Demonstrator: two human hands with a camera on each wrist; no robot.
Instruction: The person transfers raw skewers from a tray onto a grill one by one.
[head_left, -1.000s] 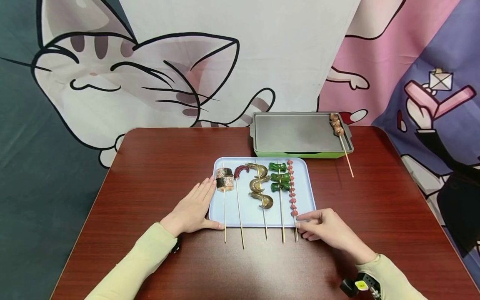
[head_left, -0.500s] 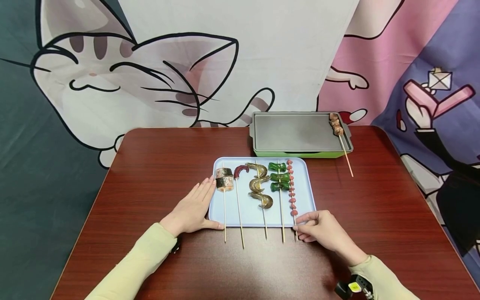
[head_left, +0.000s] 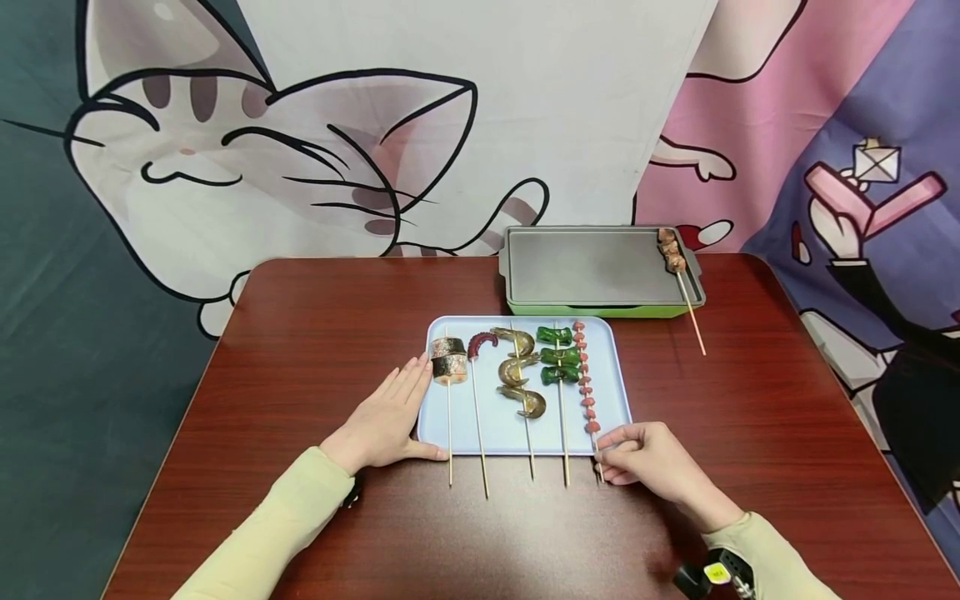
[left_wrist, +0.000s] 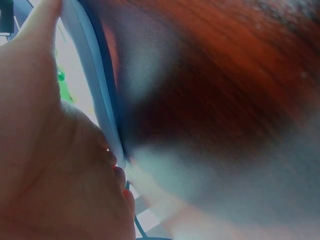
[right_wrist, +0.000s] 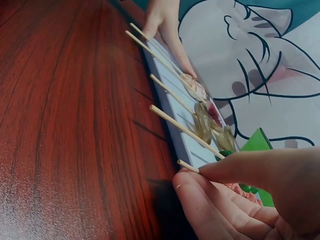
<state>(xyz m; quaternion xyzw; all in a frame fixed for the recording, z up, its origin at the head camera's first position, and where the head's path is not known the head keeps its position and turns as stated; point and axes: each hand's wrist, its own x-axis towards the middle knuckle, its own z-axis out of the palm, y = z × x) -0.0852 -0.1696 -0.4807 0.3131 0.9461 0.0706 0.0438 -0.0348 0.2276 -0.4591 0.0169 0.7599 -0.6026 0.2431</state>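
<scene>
My right hand [head_left: 651, 460] pinches the stick end of a skewer of small pink pieces [head_left: 586, 392] at the right side of a light blue tray [head_left: 495, 433]. In the right wrist view that stick [right_wrist: 188, 166] pokes out between thumb and finger. My left hand [head_left: 386, 417] lies with straight fingers along the tray's left edge, thumb at its lower left corner. On the tray, left to right, are a fish skewer [head_left: 449, 367], a tentacle skewer [head_left: 482, 342], a shrimp skewer [head_left: 517, 371] and a green pepper skewer [head_left: 558, 356].
Behind the tray stands a grey griddle [head_left: 585, 262] with a green base. A browned meat skewer [head_left: 672, 250] lies at its right end, its stick reaching over the front edge. Cartoon-printed cloth [head_left: 585, 108] hangs behind the wooden table [head_left: 337, 308].
The lower end of the pink skewer has swung slightly right with my right hand, away from the pepper stick. My left hand and the tray stay put.
</scene>
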